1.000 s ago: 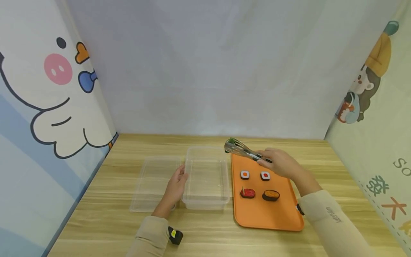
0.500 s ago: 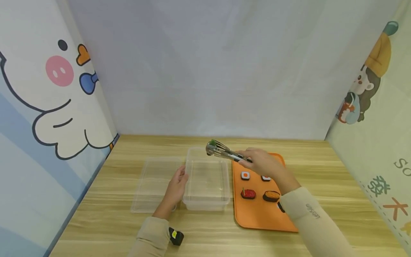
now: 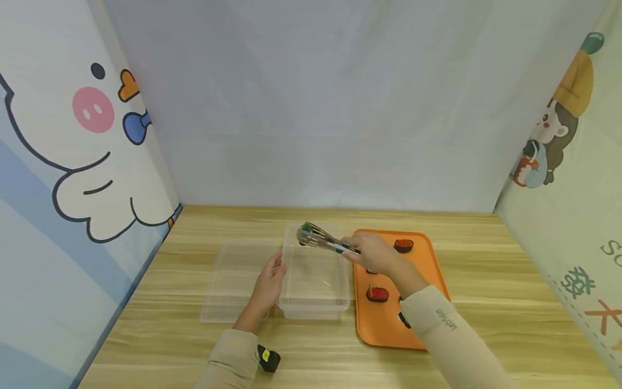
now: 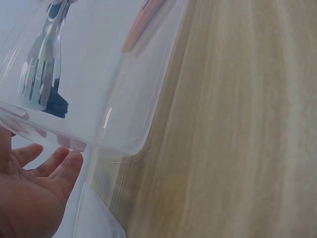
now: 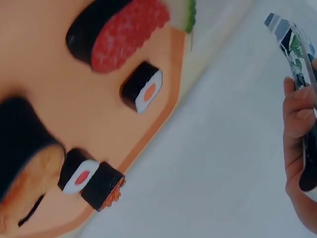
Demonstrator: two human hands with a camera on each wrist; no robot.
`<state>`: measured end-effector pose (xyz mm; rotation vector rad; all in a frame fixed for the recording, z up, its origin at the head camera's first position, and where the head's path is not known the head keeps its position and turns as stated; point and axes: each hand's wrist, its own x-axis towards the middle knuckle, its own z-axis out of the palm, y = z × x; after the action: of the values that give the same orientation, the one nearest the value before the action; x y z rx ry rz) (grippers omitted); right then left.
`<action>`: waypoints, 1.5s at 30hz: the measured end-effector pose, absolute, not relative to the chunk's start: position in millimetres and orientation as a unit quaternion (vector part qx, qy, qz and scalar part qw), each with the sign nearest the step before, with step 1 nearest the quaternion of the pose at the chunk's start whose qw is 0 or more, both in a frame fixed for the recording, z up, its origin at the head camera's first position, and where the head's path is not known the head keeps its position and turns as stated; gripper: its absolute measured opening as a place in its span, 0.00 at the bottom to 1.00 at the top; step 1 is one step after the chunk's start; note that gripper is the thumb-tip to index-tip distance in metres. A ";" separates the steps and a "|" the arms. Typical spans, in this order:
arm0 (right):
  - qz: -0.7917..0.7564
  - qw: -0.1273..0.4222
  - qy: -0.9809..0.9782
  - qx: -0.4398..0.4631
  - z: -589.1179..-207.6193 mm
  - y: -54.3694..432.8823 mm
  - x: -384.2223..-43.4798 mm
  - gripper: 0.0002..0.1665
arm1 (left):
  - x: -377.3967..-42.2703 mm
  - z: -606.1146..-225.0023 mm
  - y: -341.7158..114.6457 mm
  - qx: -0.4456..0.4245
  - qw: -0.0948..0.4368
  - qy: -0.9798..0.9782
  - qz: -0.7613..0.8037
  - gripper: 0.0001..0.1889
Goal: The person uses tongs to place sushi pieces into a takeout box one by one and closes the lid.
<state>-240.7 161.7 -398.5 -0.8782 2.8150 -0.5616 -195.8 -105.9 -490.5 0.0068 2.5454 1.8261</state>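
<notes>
Over a wood-grain table (image 3: pixel 486 270), your right hand (image 3: pixel 374 253) grasped tongs (image 3: pixel 330 244) pinching sushi (image 4: pixel 58 106) above the clear box (image 3: pixel 315 302), while your left hand (image 3: pixel 266 282), fingers loose, touched its side, apparently to steady it.

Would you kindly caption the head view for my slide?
Right hand holds tongs with a green-topped piece over a clear box, left hand beside it, sushi on orange tray.
</notes>
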 end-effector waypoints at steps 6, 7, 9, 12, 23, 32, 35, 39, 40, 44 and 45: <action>-0.143 0.076 0.947 -0.277 -401.5 143.1 -236.2 0.27 | -195.8 -491.1 -104.6 0.004 0.007 0.811 0.585 0.24; -0.139 0.074 0.949 -0.273 -401.9 139.7 -235.4 0.26 | -196.0 -491.0 -104.2 0.004 0.006 0.811 0.586 0.24; -0.135 0.071 0.952 -0.267 -403.7 133.1 -234.0 0.25 | -196.4 -491.4 -104.0 0.002 0.002 0.810 0.586 0.24; -0.127 0.063 0.957 -0.252 -406.7 124.3 -231.7 0.24 | -196.8 -491.4 -103.8 0.000 0.000 0.810 0.587 0.24; -0.113 0.068 0.971 -0.199 -417.8 105.8 -225.8 0.25 | -196.2 -492.3 -104.2 -0.004 0.004 0.809 0.587 0.24; -0.108 0.070 0.973 -0.191 -422.6 102.7 -228.7 0.25 | -195.5 -491.2 -104.9 0.003 0.004 0.809 0.587 0.25; -0.106 0.076 0.972 -0.195 -420.8 101.4 -229.1 0.26 | -195.2 -491.4 -106.1 0.005 0.007 0.810 0.586 0.25; -0.101 0.078 0.973 -0.194 -419.6 100.7 -229.0 0.26 | -195.9 -492.4 -106.4 0.010 0.010 0.809 0.588 0.25; -0.099 0.078 0.973 -0.193 -419.7 100.8 -229.0 0.26 | -196.2 -492.7 -106.3 0.010 0.012 0.808 0.589 0.25; -0.108 0.083 0.974 -0.181 -420.3 102.6 -228.7 0.27 | -196.6 -493.8 -105.8 0.009 0.014 0.807 0.591 0.25; -0.114 0.083 0.974 -0.175 -420.2 103.4 -228.5 0.27 | -196.5 -493.8 -105.6 0.006 0.014 0.805 0.593 0.25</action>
<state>-228.5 103.4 -420.2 -0.5211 2.9089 -0.3405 -196.5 -105.6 -493.8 0.0191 2.5077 1.8465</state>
